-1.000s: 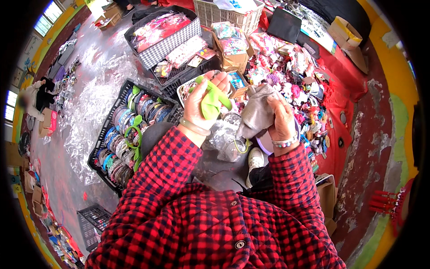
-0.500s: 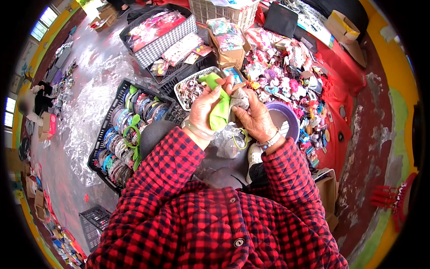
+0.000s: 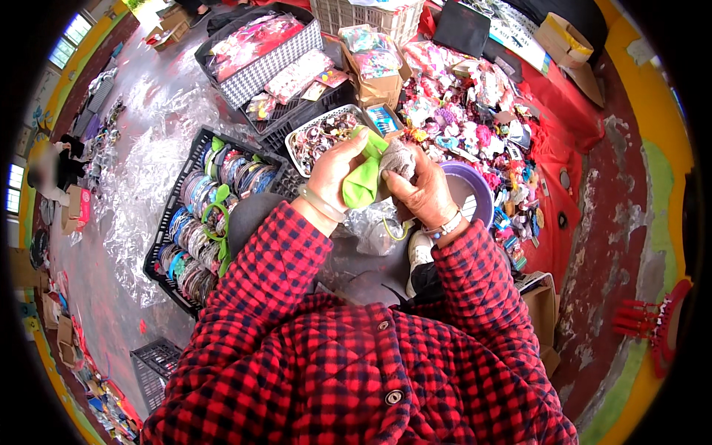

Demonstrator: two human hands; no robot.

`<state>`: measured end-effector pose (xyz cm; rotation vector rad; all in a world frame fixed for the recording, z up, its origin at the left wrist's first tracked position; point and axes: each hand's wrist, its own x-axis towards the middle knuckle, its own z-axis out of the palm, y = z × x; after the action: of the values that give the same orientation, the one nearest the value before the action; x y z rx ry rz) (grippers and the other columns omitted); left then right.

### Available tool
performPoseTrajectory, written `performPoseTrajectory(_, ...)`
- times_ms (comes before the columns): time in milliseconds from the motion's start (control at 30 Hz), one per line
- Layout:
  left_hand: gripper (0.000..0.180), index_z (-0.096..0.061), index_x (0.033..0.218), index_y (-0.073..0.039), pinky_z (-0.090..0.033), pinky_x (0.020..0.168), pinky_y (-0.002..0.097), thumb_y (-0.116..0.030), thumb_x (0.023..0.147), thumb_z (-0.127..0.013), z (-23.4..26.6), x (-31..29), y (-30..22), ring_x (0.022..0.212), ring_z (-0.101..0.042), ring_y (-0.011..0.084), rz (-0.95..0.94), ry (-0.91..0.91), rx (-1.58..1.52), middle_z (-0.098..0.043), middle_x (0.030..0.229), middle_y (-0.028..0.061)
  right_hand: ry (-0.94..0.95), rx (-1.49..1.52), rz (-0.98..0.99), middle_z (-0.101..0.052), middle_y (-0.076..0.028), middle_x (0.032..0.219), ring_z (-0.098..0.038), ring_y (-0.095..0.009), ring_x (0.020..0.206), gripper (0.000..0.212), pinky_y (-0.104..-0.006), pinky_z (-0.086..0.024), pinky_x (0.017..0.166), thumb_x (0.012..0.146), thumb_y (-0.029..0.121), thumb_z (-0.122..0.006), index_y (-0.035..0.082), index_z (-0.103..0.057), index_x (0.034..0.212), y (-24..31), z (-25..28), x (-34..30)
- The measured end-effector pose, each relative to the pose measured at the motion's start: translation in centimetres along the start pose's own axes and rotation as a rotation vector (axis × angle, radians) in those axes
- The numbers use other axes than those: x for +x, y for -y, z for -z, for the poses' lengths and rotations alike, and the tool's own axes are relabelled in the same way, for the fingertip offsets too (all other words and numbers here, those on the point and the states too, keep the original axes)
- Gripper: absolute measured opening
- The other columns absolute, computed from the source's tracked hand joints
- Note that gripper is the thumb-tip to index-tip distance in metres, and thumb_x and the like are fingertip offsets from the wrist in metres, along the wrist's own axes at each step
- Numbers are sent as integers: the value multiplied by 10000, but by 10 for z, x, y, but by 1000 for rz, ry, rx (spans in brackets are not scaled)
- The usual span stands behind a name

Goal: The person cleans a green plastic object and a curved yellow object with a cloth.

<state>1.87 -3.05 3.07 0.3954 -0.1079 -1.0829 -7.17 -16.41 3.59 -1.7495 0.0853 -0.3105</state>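
In front of my chest, my left hand (image 3: 331, 176) is closed on a bright green fabric piece (image 3: 363, 182), which bends over beside the fingers. My right hand (image 3: 429, 194) pinches a crumpled grey cloth (image 3: 400, 159) between thumb and fingers. The cloth and the green piece touch or nearly touch; whether they are joined I cannot tell. Below them lies a clear plastic bag (image 3: 373, 231) with a thin yellow-green loop by it. To the left, a black crate (image 3: 172, 204) holds rows of headbands, with a green bow headband (image 3: 222, 196) lying on top.
Beyond my hands stands a white basket (image 3: 294, 154) of small hair accessories. A purple basin (image 3: 485, 194) sits by my right hand. A pile of colourful accessories (image 3: 475, 119) covers red cloth at the right. Stacked crates (image 3: 282, 55) and a cardboard box (image 3: 380, 90) stand farther back.
The green piece has folded down and its upper end no longer sticks up to the left. My right-hand fingers have drawn back from it, and more of the grey cloth shows.
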Motion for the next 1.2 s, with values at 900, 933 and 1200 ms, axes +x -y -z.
performPoseTrajectory(900,224,-545,876,-52,-490,602,275,-272,882,-502,20,-1,-18,663,-586,165,-232,-157,18,-580,746,67,238,316,-239,-579,3,872,-524,-64,780,337,-224,-432,716,808,179,-587,5,-511,1086,-2,13,-11)
performPoseTrajectory(933,257,-536,877,-30,-484,619,284,-284,885,-497,12,-2,-16,704,-582,186,-252,-248,-11,-575,781,91,243,317,-234,-578,4,868,-525,-65,778,327,-225,-432,713,808,177,-587,7,-512,1077,-6,13,-12)
performPoseTrajectory(1200,253,-487,846,36,-399,595,219,-204,914,-442,16,-1,-27,660,-432,114,-133,-2,-226,-455,759,62,347,221,-219,-577,12,766,-500,-40,622,374,-183,-403,509,799,179,-585,39,-502,1136,-13,10,-11)
